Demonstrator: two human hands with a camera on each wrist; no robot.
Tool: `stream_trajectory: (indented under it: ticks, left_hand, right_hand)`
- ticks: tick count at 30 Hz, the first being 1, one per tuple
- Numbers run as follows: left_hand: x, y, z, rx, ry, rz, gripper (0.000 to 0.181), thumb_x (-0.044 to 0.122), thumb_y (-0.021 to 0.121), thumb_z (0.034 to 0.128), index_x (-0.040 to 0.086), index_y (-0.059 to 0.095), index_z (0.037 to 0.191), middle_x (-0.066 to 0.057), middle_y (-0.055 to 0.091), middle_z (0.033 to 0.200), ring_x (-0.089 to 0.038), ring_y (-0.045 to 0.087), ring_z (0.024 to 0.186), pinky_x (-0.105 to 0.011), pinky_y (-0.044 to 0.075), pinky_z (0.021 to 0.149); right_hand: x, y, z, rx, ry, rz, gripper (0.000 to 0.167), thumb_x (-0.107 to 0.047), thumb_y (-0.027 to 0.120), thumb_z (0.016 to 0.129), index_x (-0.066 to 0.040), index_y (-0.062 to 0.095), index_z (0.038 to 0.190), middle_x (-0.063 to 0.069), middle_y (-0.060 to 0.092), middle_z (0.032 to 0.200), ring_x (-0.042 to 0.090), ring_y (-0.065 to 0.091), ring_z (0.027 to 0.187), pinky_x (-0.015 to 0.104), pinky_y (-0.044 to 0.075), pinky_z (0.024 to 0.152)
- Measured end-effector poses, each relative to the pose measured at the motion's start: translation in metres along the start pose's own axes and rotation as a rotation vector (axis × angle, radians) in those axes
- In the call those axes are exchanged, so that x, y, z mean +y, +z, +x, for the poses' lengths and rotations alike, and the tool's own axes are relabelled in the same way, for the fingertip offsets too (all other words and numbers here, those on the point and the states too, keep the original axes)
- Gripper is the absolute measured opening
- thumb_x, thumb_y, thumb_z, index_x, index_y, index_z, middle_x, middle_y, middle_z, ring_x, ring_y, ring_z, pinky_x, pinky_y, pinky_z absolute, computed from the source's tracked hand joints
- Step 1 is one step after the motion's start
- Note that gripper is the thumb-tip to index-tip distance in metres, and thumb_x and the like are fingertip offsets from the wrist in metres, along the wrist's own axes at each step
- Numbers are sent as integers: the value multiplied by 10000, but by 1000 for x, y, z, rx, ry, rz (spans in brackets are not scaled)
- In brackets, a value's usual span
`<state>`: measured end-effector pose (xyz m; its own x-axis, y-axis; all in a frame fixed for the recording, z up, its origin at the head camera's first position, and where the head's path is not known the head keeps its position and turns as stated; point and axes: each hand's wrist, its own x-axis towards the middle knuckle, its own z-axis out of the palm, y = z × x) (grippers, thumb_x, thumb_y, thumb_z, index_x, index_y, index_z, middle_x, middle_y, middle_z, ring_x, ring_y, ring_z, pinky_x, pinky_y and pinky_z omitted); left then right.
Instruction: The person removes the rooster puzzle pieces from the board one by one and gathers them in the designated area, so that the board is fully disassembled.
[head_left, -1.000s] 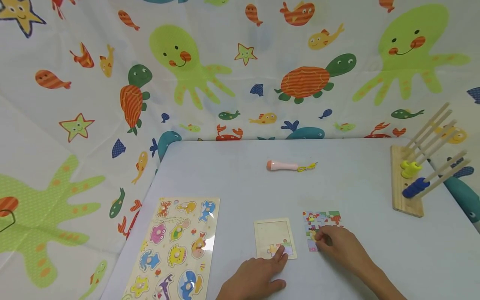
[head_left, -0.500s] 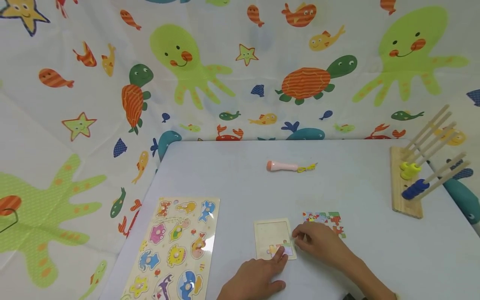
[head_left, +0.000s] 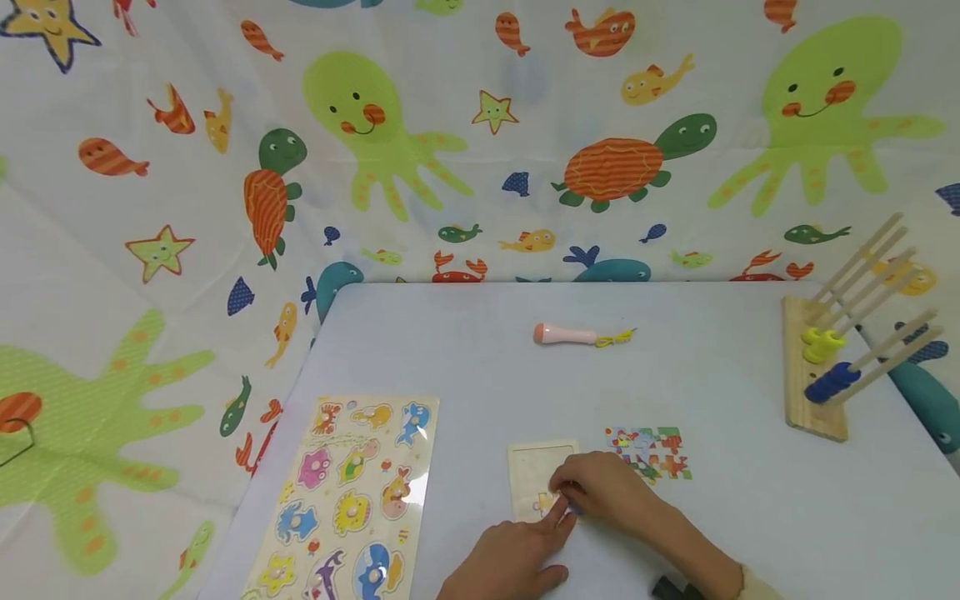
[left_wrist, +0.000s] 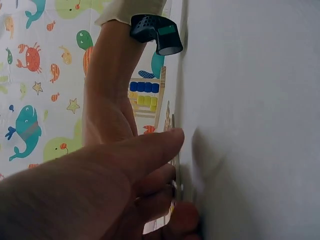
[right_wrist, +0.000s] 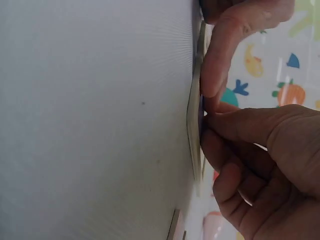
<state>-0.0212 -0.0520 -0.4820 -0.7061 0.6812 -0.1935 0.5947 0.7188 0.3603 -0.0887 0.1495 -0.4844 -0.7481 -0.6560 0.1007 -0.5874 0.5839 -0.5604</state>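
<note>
In the head view a small square wooden puzzle frame (head_left: pixel 525 468) lies at the table's front, with some jigsaw pieces (head_left: pixel 542 503) in its lower part. My left hand (head_left: pixel 510 557) rests its outstretched fingers on the frame's lower right. Over the frame's right side, my right hand (head_left: pixel 609 492) pinches a jigsaw piece between thumb and forefinger; fingers mostly hide it. The right wrist view shows these fingertips (right_wrist: pixel 212 122) against the frame's edge, just by the left fingers. Loose jigsaw pieces (head_left: pixel 654 452) lie to the right, partly behind the right hand.
A sea-animal peg puzzle board (head_left: pixel 386 487) lies on the left. Toward the back is a pink flashlight-like stick (head_left: pixel 566 334) with a yellow cord. A wooden counting rack (head_left: pixel 817 421) with blue and yellow beads stands at the right. Behind hangs a printed cloth (head_left: pixel 450 67).
My right hand has moved left from the loose pieces to the frame, carrying a jigsaw piece. The lower left of the loose group now shows fewer pieces. My left hand has stayed put.
</note>
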Motion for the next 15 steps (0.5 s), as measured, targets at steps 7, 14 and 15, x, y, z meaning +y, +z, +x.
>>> stream_trajectory:
  ticks: [7, 14, 15]
  left_hand:
    - [8, -5, 3, -44, 59, 28, 553, 425, 640, 948, 206, 526, 1443, 109, 422, 1507, 28, 595, 848, -210, 472, 628]
    - [11, -1, 8, -15, 96, 101, 648, 459, 631, 946, 151, 444, 1484, 102, 412, 1507, 29, 416, 573, -187, 421, 550]
    - [11, -1, 8, -11, 98, 107, 651, 467, 625, 947, 145, 443, 1483, 96, 423, 1500, 26, 426, 577, -190, 427, 553]
  right_hand:
    - [-3, -1, 3, -15, 29, -18, 143, -54, 739, 855, -181, 775, 909, -171, 646, 846, -38, 523, 707, 228, 482, 652]
    - [-7, 0, 3, -6, 46, -51, 80, -120, 753, 831, -190, 763, 869, -183, 610, 812, -26, 509, 690, 237, 469, 631]
    - [-7, 0, 3, -7, 51, -61, 66, -141, 761, 830, -197, 758, 864, -188, 596, 804, -24, 499, 683, 237, 461, 624]
